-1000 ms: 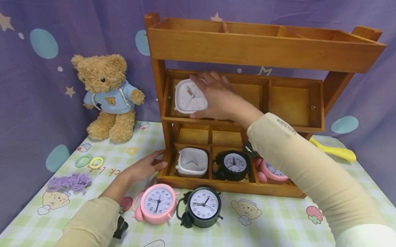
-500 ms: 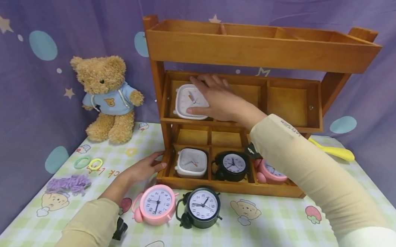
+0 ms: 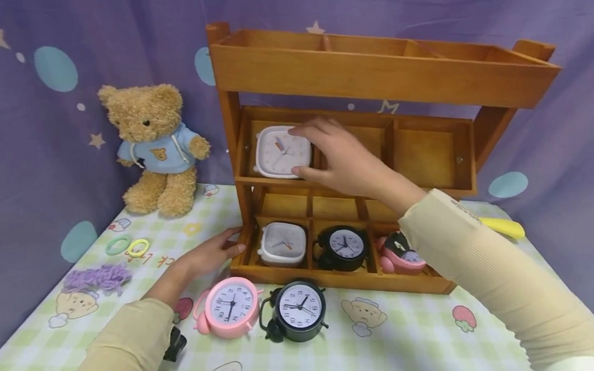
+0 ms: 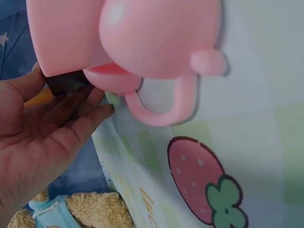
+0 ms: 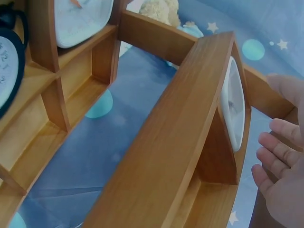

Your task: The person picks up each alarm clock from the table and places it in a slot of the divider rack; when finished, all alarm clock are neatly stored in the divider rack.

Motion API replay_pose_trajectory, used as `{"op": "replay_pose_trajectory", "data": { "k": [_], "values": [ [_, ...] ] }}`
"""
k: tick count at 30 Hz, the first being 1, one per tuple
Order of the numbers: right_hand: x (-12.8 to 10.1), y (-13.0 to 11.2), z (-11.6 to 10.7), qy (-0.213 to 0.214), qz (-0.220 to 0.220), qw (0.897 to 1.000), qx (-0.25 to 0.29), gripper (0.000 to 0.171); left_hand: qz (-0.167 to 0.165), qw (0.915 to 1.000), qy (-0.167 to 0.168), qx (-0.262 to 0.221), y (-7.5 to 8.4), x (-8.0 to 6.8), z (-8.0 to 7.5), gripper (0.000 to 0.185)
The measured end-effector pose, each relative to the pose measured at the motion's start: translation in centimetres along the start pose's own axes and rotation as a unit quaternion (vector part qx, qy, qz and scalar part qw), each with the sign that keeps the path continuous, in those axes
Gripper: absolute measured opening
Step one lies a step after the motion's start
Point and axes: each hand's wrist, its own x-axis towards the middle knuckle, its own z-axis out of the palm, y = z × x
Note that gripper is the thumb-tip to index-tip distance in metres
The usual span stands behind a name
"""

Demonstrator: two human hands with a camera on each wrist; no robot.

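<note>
Shelf (image 3: 352,79) stands far centre on table (image 3: 411,336). Bear (image 3: 154,148) sits left of it. Two clocks (image 3: 263,308) lie near, before its bottom tier. Rings (image 3: 129,246) lie far left.

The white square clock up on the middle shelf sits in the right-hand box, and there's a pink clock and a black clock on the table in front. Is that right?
Not quite. The white square clock sits in the left-hand box of the middle shelf, by the right hand, as the head view shows. The pink clock and black clock are indeed on the table in front.
</note>
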Motion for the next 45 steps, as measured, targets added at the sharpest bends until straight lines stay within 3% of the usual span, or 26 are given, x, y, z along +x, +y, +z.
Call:
{"op": "replay_pose_trajectory", "data": {
  "k": [13,26,37,45],
  "values": [
    [-4.4,0.0,0.9,0.022,-0.014,0.997,0.075,0.054,-0.011,0.9999,-0.003,-0.01,-0.1,0.0,-0.2,0.061],
    [-9.6,-0.4,2.7,-0.009,0.02,0.99,0.136,0.053,-0.002,0.9997,-0.009,-0.022,-0.2,0.0,-0.4,0.061],
    [-13.4,-1.1,5.9,-0.011,0.035,0.978,0.205,0.047,-0.012,0.9997,-0.013,-0.017,0.0,0.1,-0.3,0.062],
    [-15.6,-1.9,8.6,-0.045,0.064,0.97,0.231,0.048,-0.013,0.9998,-0.012,-0.012,0.2,0.1,-0.2,0.062]
  ]
}}
